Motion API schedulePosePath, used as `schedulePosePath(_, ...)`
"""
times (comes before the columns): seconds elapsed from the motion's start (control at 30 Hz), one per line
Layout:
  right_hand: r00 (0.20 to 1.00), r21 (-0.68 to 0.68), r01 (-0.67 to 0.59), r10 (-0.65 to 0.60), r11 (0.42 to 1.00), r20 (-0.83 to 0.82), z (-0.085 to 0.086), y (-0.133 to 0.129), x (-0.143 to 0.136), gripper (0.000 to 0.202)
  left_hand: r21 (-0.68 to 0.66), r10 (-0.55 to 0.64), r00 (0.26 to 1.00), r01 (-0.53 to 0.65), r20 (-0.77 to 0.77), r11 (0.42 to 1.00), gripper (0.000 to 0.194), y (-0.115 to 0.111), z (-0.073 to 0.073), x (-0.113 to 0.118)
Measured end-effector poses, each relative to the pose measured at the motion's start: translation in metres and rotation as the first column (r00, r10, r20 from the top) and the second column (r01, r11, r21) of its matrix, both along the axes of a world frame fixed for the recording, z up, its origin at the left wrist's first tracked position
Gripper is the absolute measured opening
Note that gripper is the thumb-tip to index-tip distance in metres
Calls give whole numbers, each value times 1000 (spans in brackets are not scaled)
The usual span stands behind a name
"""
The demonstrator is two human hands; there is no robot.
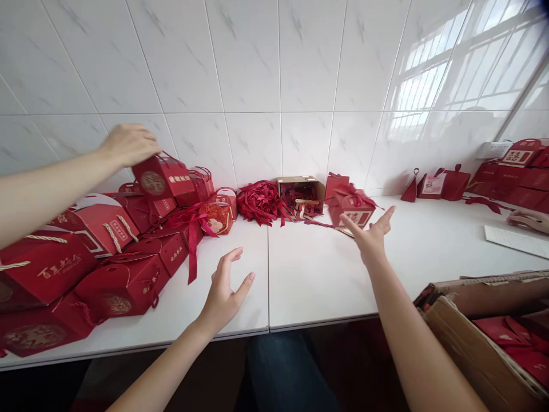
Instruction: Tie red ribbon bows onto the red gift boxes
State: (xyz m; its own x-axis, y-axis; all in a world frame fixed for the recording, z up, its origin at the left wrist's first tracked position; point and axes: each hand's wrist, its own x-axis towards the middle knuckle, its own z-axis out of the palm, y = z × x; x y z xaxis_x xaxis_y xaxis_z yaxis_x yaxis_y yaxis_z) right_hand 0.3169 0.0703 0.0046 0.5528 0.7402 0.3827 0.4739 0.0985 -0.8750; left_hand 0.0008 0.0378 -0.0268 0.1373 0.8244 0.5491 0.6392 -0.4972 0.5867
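Note:
My left hand hovers over the white table, fingers apart and nothing in it. Farther right, my right hand is spread open in front of a red gift box with a ribbon bow and a pale printed label. That box looks slightly blurred and tilted; whether the fingertips touch it is hard to tell. Behind it stands a small red bag. A pile of red ribbons and an open cardboard box holding ribbon pieces lie near the wall.
Many red boxes are stacked at the left, where another person's hand holds a box by its cord handles. At the right are small red bags, a keyboard under another hand, and a large carton with red boxes.

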Motion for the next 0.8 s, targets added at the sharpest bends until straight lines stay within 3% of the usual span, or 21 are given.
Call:
schedulePosePath(0.03, 996, -37, 92, -93, 995, -13, 1, 3, 4, 115, -29, 16, 1000, -16, -11, 999, 48, 2, -3, -3)
schedulePosePath(0.1, 991, -106, 129, -131, 986, -3, -7, 2, 6, 108, -96, 45, 998, -49, -38, 994, 47, 5, -10, -11)
schedulePosePath(0.17, 994, -175, 41, -22, 984, 109, -29, -8, 0, 95, -172, 80, 995, -90, -67, 981, 47, 9, -18, -19)
schedulePosePath(0.23, 957, -324, -87, 169, 942, 235, -57, -23, -10, 78, -216, 106, 991, -122, -88, 969, 49, 13, -23, -28)
schedulePosePath(0.3, 863, -492, -120, 335, 862, 377, -81, -37, -20, 65, -185, 122, 986, -141, -111, 973, 54, 21, -23, -38)
schedulePosePath(0.37, 770, -524, -82, 387, 848, 506, -97, -48, -29, 57, -98, 153, 975, -170, -158, 981, 60, 35, -18, -47)
schedulePosePath(0.43, 727, -549, -41, 402, 835, 557, -102, -53, -34, 56, -27, 229, 950, -240, -212, 970, 64, 56, -11, -53)
schedulePosePath(0.57, 710, -571, -5, 405, 821, 576, -98, -54, -35, 56, -27, 333, 899, -354, -284, 935, 56, 108, -5, -53)
schedulePosePath(0.7, 718, -567, -2, 395, 824, 573, -100, -53, -32, 55, -48, 356, 864, -397, -355, 916, 54, 155, -15, -48)
schedulePosePath(0.8, 694, -553, 20, 386, 833, 607, -105, -49, -31, 55, -83, 453, 814, -512, -364, 855, 54, 182, -25, -46)
